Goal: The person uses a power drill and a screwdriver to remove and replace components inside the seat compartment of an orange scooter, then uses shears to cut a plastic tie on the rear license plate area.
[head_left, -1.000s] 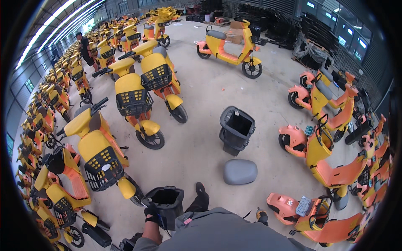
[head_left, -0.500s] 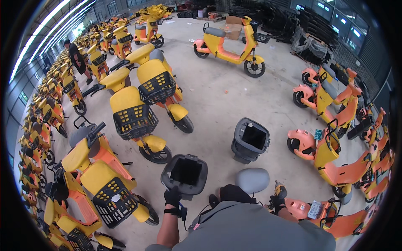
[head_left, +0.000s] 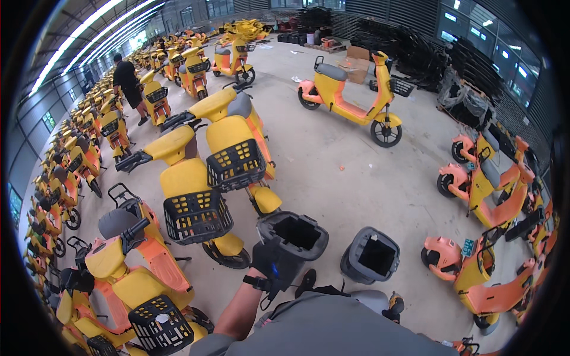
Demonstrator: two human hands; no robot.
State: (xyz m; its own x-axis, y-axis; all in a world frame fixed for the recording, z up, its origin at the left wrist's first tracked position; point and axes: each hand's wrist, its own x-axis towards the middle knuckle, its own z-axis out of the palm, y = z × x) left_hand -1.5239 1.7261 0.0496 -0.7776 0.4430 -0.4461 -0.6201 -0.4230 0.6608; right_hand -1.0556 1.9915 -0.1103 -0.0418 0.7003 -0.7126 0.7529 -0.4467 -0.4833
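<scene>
**Left hand carrying grey bin toward scooter row**

Head view: left hand, black glove, sits at lower centre of frame, fingers clamped on the near rim of the dark grey plastic bin, open side up. Forearm rises from the bottom edge, wrist roughly straight. Second grey bin lies on the floor just right of it. Yellow scooter with black basket stands just left. Right hand out of frame. My read: keep the bin level, grip the rim firmly, clear the basket.
</scene>
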